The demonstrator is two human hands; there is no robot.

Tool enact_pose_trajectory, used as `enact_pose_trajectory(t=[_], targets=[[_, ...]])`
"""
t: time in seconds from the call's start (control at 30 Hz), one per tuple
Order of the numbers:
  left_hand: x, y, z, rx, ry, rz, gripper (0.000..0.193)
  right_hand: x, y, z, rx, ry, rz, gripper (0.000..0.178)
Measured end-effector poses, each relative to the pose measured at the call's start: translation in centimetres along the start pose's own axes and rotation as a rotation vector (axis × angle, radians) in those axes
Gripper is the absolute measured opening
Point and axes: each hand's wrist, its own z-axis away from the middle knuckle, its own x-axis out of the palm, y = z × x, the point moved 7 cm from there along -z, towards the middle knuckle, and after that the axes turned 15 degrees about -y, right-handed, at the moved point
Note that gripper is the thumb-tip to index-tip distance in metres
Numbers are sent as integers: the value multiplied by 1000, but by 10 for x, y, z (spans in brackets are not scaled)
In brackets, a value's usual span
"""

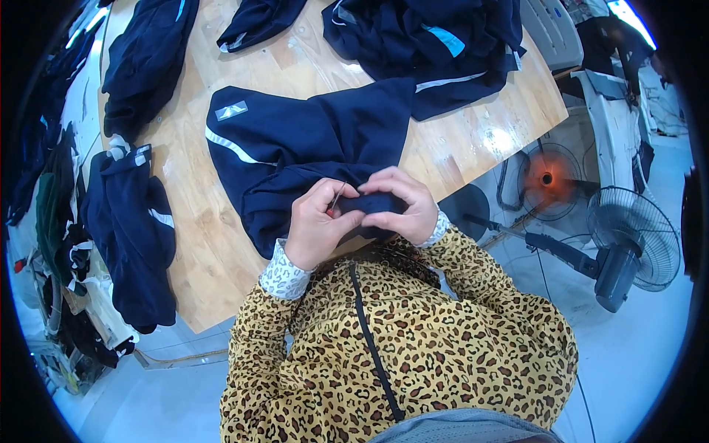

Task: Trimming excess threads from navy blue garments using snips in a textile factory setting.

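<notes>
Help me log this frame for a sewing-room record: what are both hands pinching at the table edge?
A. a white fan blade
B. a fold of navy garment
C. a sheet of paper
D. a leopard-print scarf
B: the left hand and right hand pinch a fold of the navy garment spread on the wooden table.

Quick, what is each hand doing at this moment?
Left hand: closed on the navy garment, with a thin tool between the fingers.
Right hand: closed on the same garment's fold.
</notes>
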Motion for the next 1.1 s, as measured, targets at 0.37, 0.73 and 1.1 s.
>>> enact_pose_trajectory(t=[0.37, 0.73, 1.1], targets=[[-9, 12, 1, 90, -78, 24, 30, -1, 4, 5, 22, 134, -75, 21], [5, 36, -1, 227, 9, -242, 8, 3, 7, 4, 39, 130, -49, 22], [3, 23, -10, 131, -86, -89, 6, 3, 15, 4, 89, 135, -80, 23]])
